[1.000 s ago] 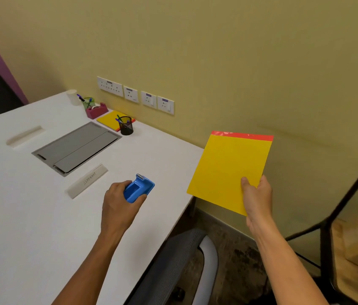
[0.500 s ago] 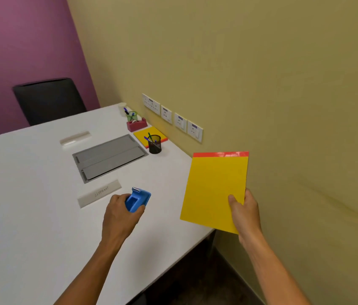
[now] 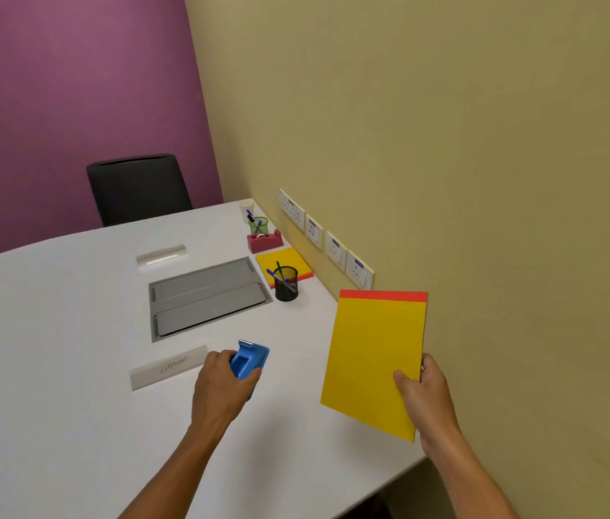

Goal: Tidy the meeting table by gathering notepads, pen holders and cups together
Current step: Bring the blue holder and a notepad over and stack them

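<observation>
A yellow notepad (image 3: 376,359) with a red strip along its top edge is held upright in the air at the right edge of the tabletop (image 3: 52,387), close to the beige wall (image 3: 483,144). It is pinched at its lower right corner by the right hand (image 3: 427,402), the thumb laid on the yellow face and the fingers hidden behind. A blue tape dispenser (image 3: 249,363) (its metal cutter at the far end) is gripped by the left hand (image 3: 221,387), whose fingers are curled round it just above the tabletop, beside a name card (image 3: 168,367) marked "ELEPHANT".

Along the right edge, toward the far corner, a second yellow notepad (image 3: 284,261) is seen lying flat, with a black mesh pen holder (image 3: 286,283) standing at its near edge. Beyond it stand a red tape dispenser (image 3: 265,241), a green pen holder (image 3: 258,225) and a pale cup (image 3: 247,208), all in a row near the wall sockets (image 3: 328,243).

A grey cable hatch (image 3: 208,297) is set into the middle of the tabletop, with another name card (image 3: 161,254) past it. Bare white surface is left between the hatch and the near edge. A black chair (image 3: 138,187) is seen at the far edge, against the purple wall (image 3: 71,88).

Both forearms are stretched forward from the near edge, well apart.
</observation>
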Available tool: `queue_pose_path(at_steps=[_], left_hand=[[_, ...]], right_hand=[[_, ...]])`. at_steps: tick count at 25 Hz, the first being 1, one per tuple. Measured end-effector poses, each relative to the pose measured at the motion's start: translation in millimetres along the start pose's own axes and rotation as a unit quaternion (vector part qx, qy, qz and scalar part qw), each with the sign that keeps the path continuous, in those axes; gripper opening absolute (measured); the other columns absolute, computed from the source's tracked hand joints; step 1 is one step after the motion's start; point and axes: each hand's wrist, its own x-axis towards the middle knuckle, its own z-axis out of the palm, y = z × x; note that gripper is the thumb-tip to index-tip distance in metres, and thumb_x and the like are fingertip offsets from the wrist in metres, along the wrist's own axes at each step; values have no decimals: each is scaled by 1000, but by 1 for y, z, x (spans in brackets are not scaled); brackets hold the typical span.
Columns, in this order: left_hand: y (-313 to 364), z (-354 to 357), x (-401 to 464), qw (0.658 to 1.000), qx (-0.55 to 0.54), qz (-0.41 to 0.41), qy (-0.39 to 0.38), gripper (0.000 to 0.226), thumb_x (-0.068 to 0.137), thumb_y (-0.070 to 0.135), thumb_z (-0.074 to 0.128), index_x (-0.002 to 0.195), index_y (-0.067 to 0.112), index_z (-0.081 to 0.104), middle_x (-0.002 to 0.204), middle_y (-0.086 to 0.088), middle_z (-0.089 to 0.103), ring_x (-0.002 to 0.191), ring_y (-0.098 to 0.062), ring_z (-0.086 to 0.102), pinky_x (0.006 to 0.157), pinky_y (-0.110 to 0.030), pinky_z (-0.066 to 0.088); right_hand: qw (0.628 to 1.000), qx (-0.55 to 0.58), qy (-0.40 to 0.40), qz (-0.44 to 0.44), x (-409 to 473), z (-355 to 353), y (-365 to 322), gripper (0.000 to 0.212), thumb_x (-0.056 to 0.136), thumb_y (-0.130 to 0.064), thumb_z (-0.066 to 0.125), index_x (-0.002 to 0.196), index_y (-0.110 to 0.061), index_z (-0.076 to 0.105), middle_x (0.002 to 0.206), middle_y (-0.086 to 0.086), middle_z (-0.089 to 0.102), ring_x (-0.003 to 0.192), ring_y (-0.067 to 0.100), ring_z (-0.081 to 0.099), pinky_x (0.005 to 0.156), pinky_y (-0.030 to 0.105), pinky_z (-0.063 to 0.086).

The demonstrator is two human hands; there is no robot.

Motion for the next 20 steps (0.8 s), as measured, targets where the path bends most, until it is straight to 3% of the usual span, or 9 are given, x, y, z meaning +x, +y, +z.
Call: queue_pose_path(at_steps=[7,11,20], left_hand=[[5,61,130,1000,8,-20,-15,49,82,37,76,123,18,58,112,2,54,96,-15,56,78,-26,46],[-11,110,212,997,33,-15,-70,56,82,33,78,131,18,55,119,2,53,105,-13,51,85,-24,47],[-11,224,311,977,59,58,-197,54,88,26,71,137,16,51,128,-4,53,113,-18,46,92,-26,40]], right_hand=[[999,-50,0,-5,135,42,-26,51,102,-14,55,150,-17,39,154,4,44,142,28,40,115,54,36],[996,-85,-1,9,214,72,-29,53,102,-16,55,152,-17,36,157,4,39,144,27,37,117,54,34],[993,-115,17,-16,283,118,-33,49,102,-12,55,149,-16,41,152,2,46,143,23,40,117,52,33]])
